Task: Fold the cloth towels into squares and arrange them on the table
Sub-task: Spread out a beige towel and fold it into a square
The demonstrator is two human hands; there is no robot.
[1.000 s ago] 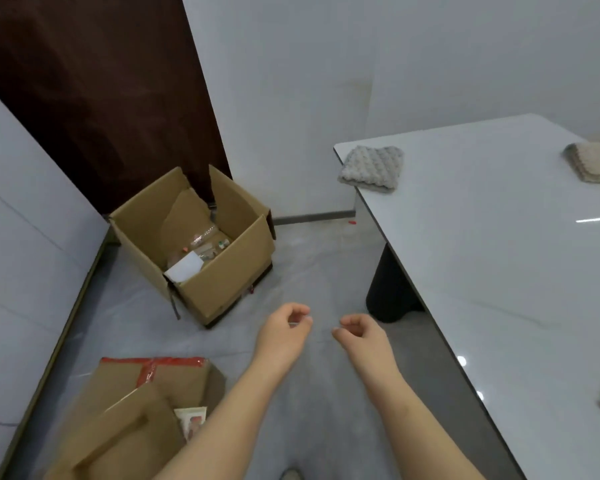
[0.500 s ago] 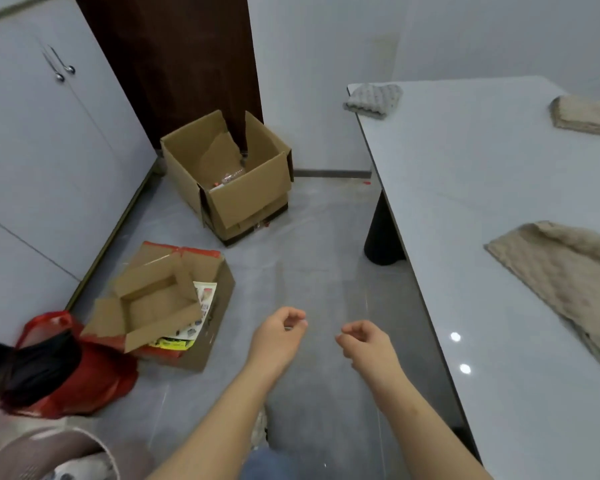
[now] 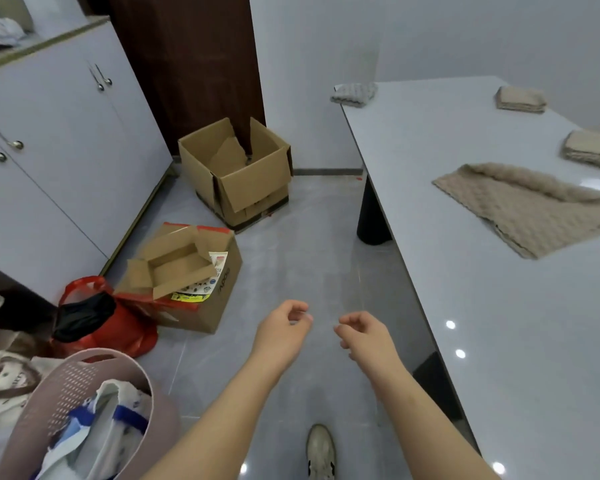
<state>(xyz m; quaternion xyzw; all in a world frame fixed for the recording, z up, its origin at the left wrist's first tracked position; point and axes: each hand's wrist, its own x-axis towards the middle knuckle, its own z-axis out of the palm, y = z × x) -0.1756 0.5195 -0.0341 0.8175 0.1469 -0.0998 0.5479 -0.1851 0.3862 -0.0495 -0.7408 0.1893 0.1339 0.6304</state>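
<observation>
Basket (image 3: 70, 389) appears — left hand (image 3: 284, 327), right hand (image 3: 368, 337) loosely curled

Both bare forearms reach forward, off to the left of the table (image 3: 499, 323). The left hand (image 3: 283, 329) and right hand (image 3: 369, 336) hang side by side, a little apart. Their fingers curl loosely toward each other and hold nothing. The right hand is nearer the table's edge.

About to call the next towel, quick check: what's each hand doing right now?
Left hand: open, fingers loosely curled, holding nothing.
Right hand: open, fingers loosely curled, holding nothing.
</observation>
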